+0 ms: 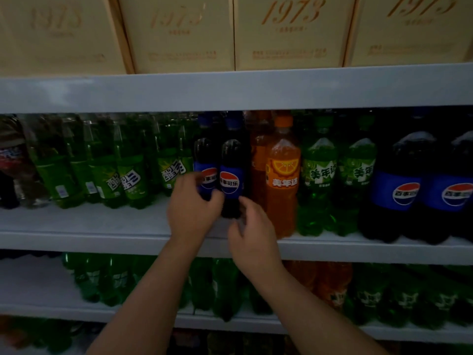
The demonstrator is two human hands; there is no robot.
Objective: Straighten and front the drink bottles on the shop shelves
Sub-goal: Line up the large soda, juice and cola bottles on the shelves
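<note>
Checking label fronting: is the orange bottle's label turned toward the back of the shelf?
No: the orange bottle stands with its orange-slice label facing outward, just right of the cola bottle.

Two small cola bottles [231, 172], dark with blue caps and blue labels, stand upright side by side at frame centre on the middle shelf [102, 242], set back from its edge, logos facing out. Left of them green bottles [128, 180] lean leftward. To the right stand an orange bottle [282, 180], green bottles, and large colas [399, 190], upright near the edge.
</note>
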